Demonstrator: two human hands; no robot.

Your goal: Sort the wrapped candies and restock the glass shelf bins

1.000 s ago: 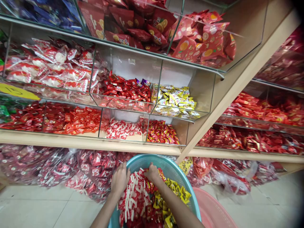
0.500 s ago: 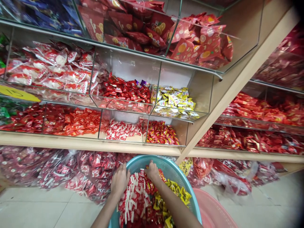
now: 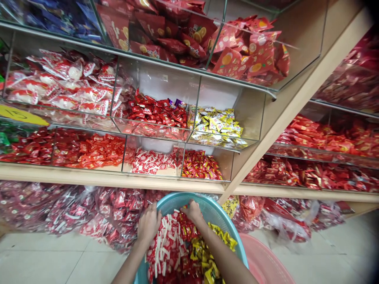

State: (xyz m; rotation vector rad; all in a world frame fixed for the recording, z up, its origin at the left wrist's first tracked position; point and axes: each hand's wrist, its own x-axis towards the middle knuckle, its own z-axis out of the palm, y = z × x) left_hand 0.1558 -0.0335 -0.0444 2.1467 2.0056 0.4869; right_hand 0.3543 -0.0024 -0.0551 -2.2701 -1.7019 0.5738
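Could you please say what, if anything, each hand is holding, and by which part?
The left hand is at the left rim of the teal basin, the right hand at the red packets inside; whether either grips anything cannot be told.

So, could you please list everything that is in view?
basket: one, teal, bottom centre
basket sweets: many, red-white-yellow, inside
tub: one, pink, right of basket
clear bins: many, colourless, on shelving
bin sweets: many, mostly red, inside bins
bagged sweets: many, mostly red, under shelving
sign: one, yellow, left edge
shelving: two sections, beige, behind
floor tiles: several, pale, bottom
left hand: one, bare, at basket's rim
right hand: one, bare, at basket sweets
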